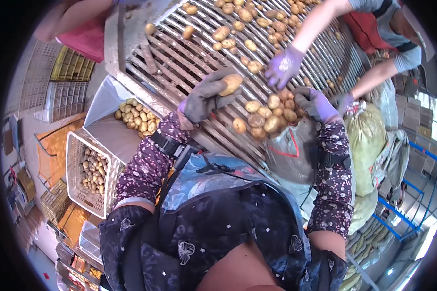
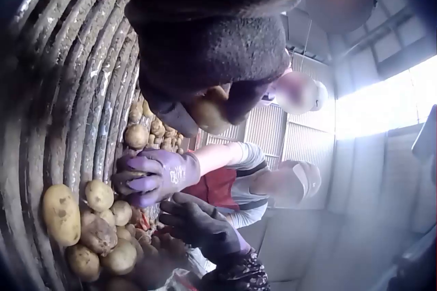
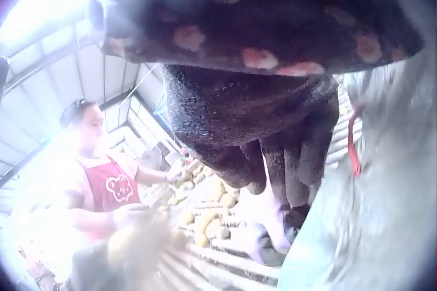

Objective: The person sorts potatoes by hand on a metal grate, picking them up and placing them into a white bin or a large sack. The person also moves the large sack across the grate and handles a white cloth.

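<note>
My left hand (image 1: 206, 97), in a dark-palmed purple glove, grips an oblong tan potato (image 1: 231, 84) above the slatted metal grate (image 1: 179, 63). In the left wrist view, part of that potato (image 2: 210, 112) shows between the dark gloved fingers. My right hand (image 1: 316, 103), gloved alike, is beside a heap of potatoes (image 1: 273, 115) at the grate's near edge. Its fingers reach down, fairly straight, in the right wrist view, and their tips overlap dark shapes there. Below the heap hangs a grey sack (image 1: 294, 157) with a red cord.
Another person's purple-gloved hand (image 1: 284, 65) reaches over the grate just beyond the heap. More potatoes (image 1: 277, 24) lie scattered at the far side. To the left are a white crate (image 1: 73, 169) and a lined bin (image 1: 102, 102), both with potatoes. A full green sack (image 1: 366, 136) stands right.
</note>
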Available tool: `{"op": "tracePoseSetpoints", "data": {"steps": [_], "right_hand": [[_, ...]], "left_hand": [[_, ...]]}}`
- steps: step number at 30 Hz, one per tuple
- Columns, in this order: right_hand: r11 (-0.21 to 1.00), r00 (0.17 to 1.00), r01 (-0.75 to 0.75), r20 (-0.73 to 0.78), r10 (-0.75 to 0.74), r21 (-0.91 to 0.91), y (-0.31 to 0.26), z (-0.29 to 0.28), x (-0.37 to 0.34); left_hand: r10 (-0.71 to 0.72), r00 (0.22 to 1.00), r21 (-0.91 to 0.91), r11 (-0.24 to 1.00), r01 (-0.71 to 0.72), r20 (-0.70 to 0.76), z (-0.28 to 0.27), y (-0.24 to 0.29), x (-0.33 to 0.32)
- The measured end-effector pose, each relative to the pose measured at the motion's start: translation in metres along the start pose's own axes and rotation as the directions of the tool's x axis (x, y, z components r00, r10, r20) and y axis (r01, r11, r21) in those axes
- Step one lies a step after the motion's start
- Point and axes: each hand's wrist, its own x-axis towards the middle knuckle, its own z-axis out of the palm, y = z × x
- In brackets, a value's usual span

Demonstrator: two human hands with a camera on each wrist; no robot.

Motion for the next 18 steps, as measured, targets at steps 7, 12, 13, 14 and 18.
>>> {"op": "tracePoseSetpoints", "data": {"steps": [7,12,13,14,18], "right_hand": [[0.536,0.995,-0.001,0.053,0.084,-0.844,-0.028,0.106,-0.010],[0.847,0.954,0.043,0.273,0.122,-0.530,-0.045,0.062,-0.004],[0.956,0.961,0.094,0.275,-0.015,-0.278,-0.039,0.046,-0.008],[0.993,0.960,0.119,0.252,-0.118,0.011,-0.037,0.041,-0.012],[0.653,0.920,0.135,0.150,-0.361,0.745,-0.061,0.050,-0.034]], "left_hand": [[-0.069,0.995,-0.003,0.998,0.070,0.067,-0.026,-0.029,0.003],[-0.197,0.977,-0.103,0.977,0.189,-0.075,-0.005,-0.015,-0.016],[-0.207,0.973,-0.142,0.971,0.191,-0.106,-0.008,-0.015,-0.018],[-0.214,0.967,-0.182,0.965,0.188,-0.137,-0.012,-0.017,-0.019],[-0.106,0.992,-0.316,0.941,0.121,0.062,-0.020,-0.026,-0.026]]}}
